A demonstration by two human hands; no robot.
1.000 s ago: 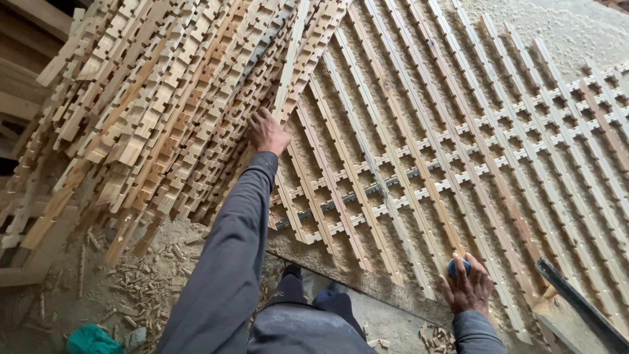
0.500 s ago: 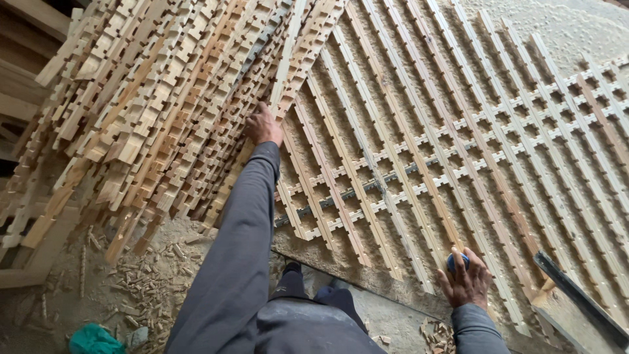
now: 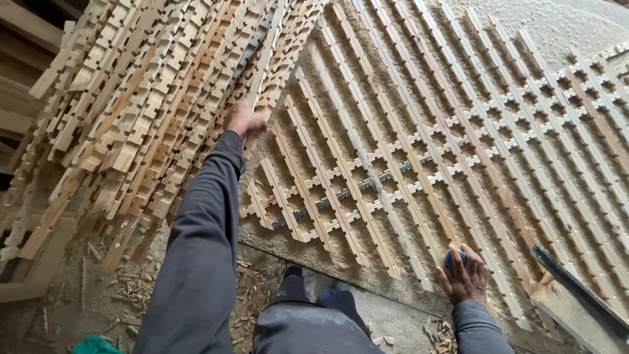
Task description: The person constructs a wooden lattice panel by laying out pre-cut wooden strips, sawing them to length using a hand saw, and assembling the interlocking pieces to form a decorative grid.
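Sawdust covers the workshop floor (image 3: 576,19), where long notched wooden slats are laid out as an open lattice (image 3: 458,151), its parallel strips running from near to far and crossed by short interlocking pieces. On the left, a loose pile of notched slats (image 3: 137,111) leans in a thick heap, and wood chips (image 3: 124,295) litter the ground below it. The person's left hand (image 3: 245,120), at the end of a grey sleeve (image 3: 203,249), reaches far forward to the right edge of that pile; its fingers are curled shut around the end of one slat (image 3: 265,62). The right hand (image 3: 464,275) rests at the near edge of the lattice, fingers loosely spread over a small blue round object (image 3: 453,257) that it presses against the wood. A dark bar (image 3: 576,288) lies at an angle just right of that hand.
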